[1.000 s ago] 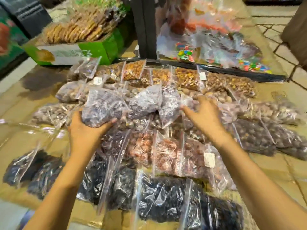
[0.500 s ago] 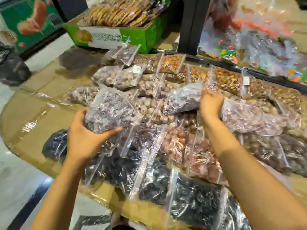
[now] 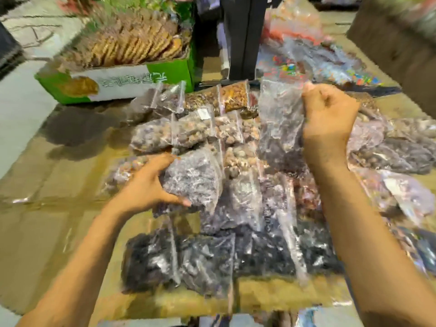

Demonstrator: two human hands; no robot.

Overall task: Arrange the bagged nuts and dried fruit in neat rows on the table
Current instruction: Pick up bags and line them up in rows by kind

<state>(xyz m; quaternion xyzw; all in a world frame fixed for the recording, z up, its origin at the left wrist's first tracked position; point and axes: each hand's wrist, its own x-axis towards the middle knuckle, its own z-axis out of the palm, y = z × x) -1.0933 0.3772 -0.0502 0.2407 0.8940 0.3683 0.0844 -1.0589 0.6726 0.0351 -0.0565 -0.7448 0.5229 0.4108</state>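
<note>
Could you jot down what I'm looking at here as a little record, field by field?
Setting: table covered with clear bags of nuts and dried fruit
Left hand: grips a bag of dark fruit low over the pile
Right hand: lifts another dark-fruit bag by its edge
Nearest row: black dried fruit bags
Behind: green box of biscuits
Image: blurred

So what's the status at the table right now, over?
Left hand grips a dark-fruit bag. Right hand lifts a second bag by its edge. Rows below crowded, bags overlapping.
</note>
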